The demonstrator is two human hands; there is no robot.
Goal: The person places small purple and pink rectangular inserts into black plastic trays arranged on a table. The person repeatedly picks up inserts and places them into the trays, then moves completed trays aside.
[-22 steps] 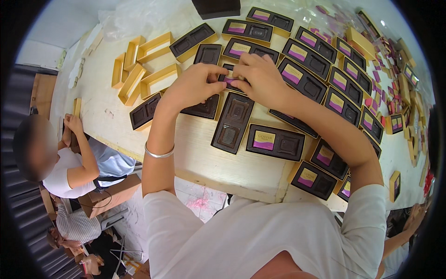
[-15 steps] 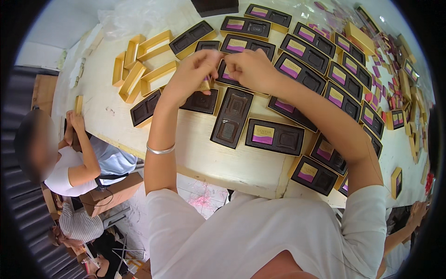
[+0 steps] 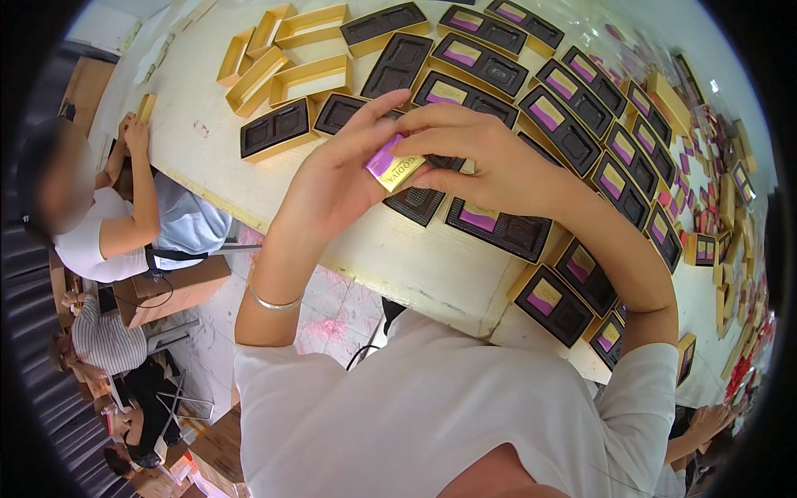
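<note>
Just above the table, between my hands, is a small chocolate in a gold and purple wrapper (image 3: 394,166). My right hand (image 3: 490,153) pinches its right side, thumb below and fingers above. My left hand (image 3: 336,174) is turned palm-up and curls around the left side of the chocolate, some fingertips hidden behind my right hand. Beneath and beyond them lie gold boxes with dark plastic trays. An empty-tray box (image 3: 397,66) sits behind my left fingers. Another tray box (image 3: 498,228), with one wrapped chocolate in it, lies below my right hand.
At the far left of the table are several hollow gold sleeves (image 3: 311,79). Rows of part-filled boxes (image 3: 552,112) cover the right, with loose wrapped pieces scattered beyond. A person in a white top (image 3: 104,224) works at the left; another person's hands (image 3: 706,423) show at lower right.
Both hands have come nearer to me. My left palm has turned upward, and the chocolate's gold and purple face now shows between the hands. The view has shifted.
</note>
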